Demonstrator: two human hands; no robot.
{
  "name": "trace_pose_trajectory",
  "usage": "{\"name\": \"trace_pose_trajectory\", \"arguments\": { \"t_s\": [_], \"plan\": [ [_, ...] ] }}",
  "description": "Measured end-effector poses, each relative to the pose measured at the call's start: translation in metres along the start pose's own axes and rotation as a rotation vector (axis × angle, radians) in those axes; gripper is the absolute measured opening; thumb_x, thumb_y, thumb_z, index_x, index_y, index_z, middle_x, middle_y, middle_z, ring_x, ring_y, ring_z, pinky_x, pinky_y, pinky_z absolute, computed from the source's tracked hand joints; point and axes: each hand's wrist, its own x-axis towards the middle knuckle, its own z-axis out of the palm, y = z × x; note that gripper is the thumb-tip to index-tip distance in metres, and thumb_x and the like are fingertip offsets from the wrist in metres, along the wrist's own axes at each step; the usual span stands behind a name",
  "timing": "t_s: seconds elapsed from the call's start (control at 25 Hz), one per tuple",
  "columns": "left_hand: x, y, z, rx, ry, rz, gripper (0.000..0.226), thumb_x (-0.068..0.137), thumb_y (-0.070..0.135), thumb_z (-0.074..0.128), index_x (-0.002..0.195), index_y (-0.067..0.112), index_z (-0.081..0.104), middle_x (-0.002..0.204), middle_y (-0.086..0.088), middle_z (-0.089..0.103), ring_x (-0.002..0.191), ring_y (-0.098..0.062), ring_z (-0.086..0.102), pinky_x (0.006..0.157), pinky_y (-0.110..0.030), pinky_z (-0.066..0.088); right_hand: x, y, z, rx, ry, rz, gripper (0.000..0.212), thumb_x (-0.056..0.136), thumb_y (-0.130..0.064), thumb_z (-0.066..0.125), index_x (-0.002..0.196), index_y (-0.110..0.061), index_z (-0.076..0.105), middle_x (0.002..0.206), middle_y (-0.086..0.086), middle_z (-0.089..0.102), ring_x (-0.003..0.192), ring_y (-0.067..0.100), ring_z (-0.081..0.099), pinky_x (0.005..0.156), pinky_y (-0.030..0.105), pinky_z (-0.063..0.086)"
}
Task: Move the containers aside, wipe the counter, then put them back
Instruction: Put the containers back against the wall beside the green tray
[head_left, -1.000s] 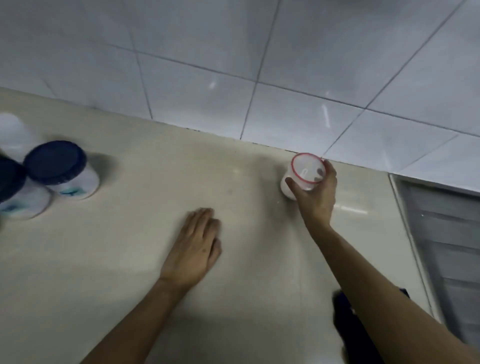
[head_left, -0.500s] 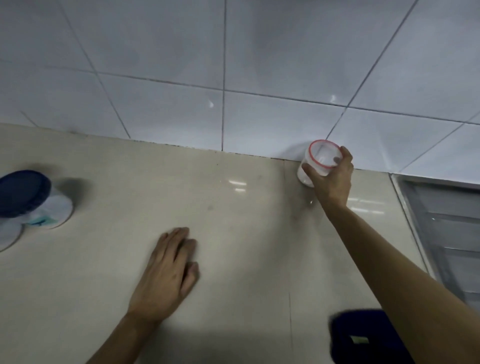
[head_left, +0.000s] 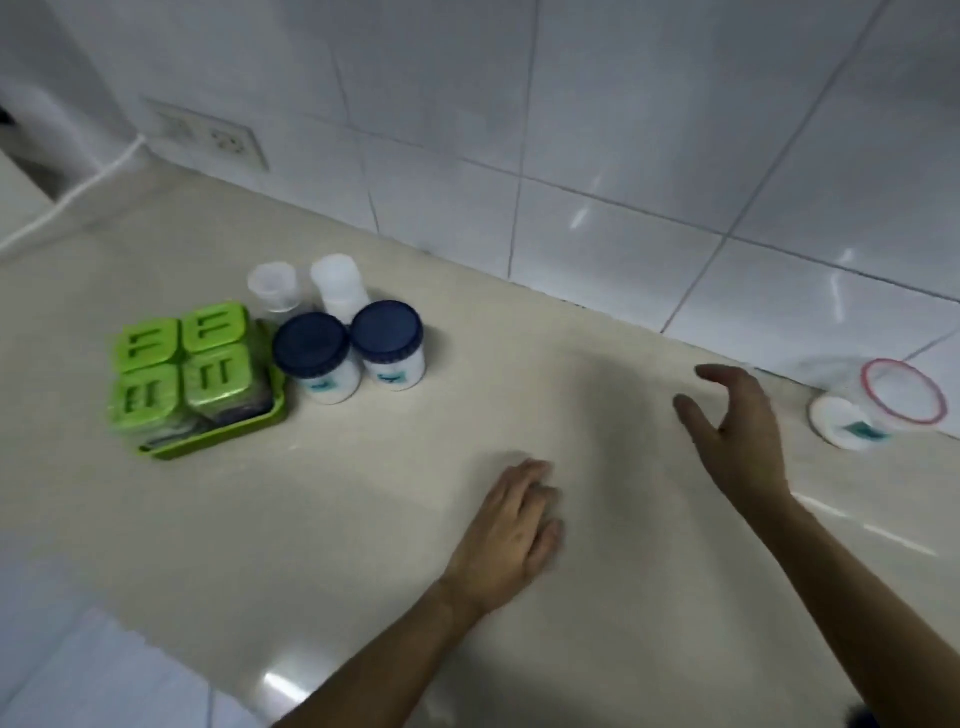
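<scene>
A clear jar with a red rim (head_left: 878, 410) stands alone at the far right, against the tiled wall. My right hand (head_left: 737, 431) hovers open to its left, fingers spread, holding nothing. Flat on the beige counter (head_left: 363, 519) rests my left hand (head_left: 511, 530), palm down. On the left stand two white jars with dark blue lids (head_left: 317, 358) (head_left: 389, 345), two clear lidless cups (head_left: 274, 287) (head_left: 338, 283) behind them, and a green tray (head_left: 218, 436) holding several green-lidded boxes (head_left: 179, 364).
A white wall socket (head_left: 208, 136) with a cable sits at the back left. The counter's front edge runs along the lower left, with white floor below it.
My right hand has let go of the red-rimmed jar by the wall and drawn back to the left. The view has swung left, bringing the other containers into sight.
</scene>
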Motion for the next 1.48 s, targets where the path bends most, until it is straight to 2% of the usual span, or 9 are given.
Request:
{"name": "trace_pose_trajectory", "arguments": {
  "t_s": [0.16,0.32,0.44,0.64,0.72,0.84,1.08,1.24,1.48],
  "plan": [
    [-0.026,-0.070,-0.092,0.008,0.162,-0.125,0.036,0.093,0.023,0.049,0.122,0.004,0.057,0.143,-0.014,0.046,0.136,-0.025,0.036,0.111,-0.043,0.034,0.007,-0.097,0.073,-0.078,-0.335,-0.166,0.049,0.087,-0.038,0.062,0.128,-0.015,0.050,0.131,0.006,0.057,0.105,0.023,0.059,0.115,0.047,0.022],
    [-0.014,-0.153,-0.169,0.119,0.325,-0.402,0.051,0.084,0.031,0.050,0.127,0.003,0.049,0.145,-0.018,0.037,0.137,-0.033,0.033,0.113,-0.046,0.032,0.017,-0.192,0.141,0.031,-0.507,-0.197,0.085,0.074,-0.043,0.074,0.142,-0.016,0.032,0.144,0.008,0.040,0.128,0.024,0.044,0.109,0.038,0.036],
    [0.004,-0.184,-0.189,0.072,0.248,-0.527,0.072,0.079,0.046,0.058,0.137,0.006,0.041,0.148,-0.023,0.032,0.138,-0.036,0.029,0.114,-0.043,0.029,0.028,-0.237,0.172,0.106,-0.557,-0.150,0.097,0.064,-0.038,0.082,0.143,-0.016,0.029,0.145,0.009,0.032,0.125,0.026,0.045,0.102,0.035,0.041],
    [0.030,-0.200,-0.182,0.155,0.196,-0.571,0.077,0.069,0.053,0.070,0.130,0.011,0.048,0.123,-0.014,0.057,0.121,-0.032,0.049,0.116,-0.050,0.022,0.036,-0.256,0.198,-0.019,-0.483,-0.122,0.083,0.062,-0.034,0.082,0.132,-0.016,0.041,0.132,0.009,0.042,0.111,0.033,0.054,0.090,0.042,0.049],
    [0.036,-0.198,-0.183,0.177,0.220,-0.596,0.076,0.064,0.054,0.072,0.125,0.014,0.052,0.116,-0.013,0.060,0.118,-0.031,0.051,0.117,-0.051,0.021,0.034,-0.249,0.190,-0.008,-0.469,-0.124,0.083,0.060,-0.038,0.082,0.130,-0.020,0.043,0.130,0.006,0.045,0.109,0.029,0.055,0.088,0.040,0.051],
    [0.031,-0.179,-0.180,0.134,0.289,-0.478,0.073,0.062,0.053,0.072,0.123,0.017,0.055,0.118,-0.009,0.057,0.112,-0.029,0.052,0.104,-0.045,0.040,0.032,-0.217,0.158,0.031,-0.401,-0.084,0.080,0.058,-0.047,0.082,0.126,-0.026,0.045,0.127,-0.001,0.049,0.106,0.022,0.054,0.087,0.037,0.050],
    [0.080,-0.083,-0.148,-0.329,0.177,-0.274,0.072,0.062,0.057,0.075,0.124,0.027,0.054,0.127,0.008,0.050,0.115,-0.010,0.050,0.092,-0.023,0.046,0.061,-0.082,0.048,-0.269,-0.121,0.003,0.073,0.057,-0.064,0.073,0.117,-0.028,0.055,0.111,-0.004,0.067,0.103,0.026,0.051,0.090,0.038,0.042],
    [0.158,-0.008,-0.089,-0.335,0.042,-0.137,0.074,0.063,0.047,0.082,0.127,0.025,0.051,0.129,0.007,0.049,0.114,-0.016,0.051,0.093,-0.032,0.048,0.076,0.011,-0.021,-0.394,-0.053,0.135,0.073,0.059,-0.061,0.074,0.119,-0.023,0.057,0.113,0.000,0.068,0.103,0.030,0.050,0.088,0.039,0.040],
    [0.238,0.068,-0.009,-0.358,-0.013,-0.167,0.075,0.067,0.039,0.083,0.130,0.020,0.049,0.134,0.001,0.047,0.116,-0.017,0.051,0.095,-0.034,0.046,0.083,0.090,-0.054,-0.532,0.013,0.095,0.070,0.063,-0.062,0.070,0.119,-0.022,0.058,0.116,-0.001,0.068,0.105,0.026,0.052,0.089,0.037,0.035]
  ]
}}
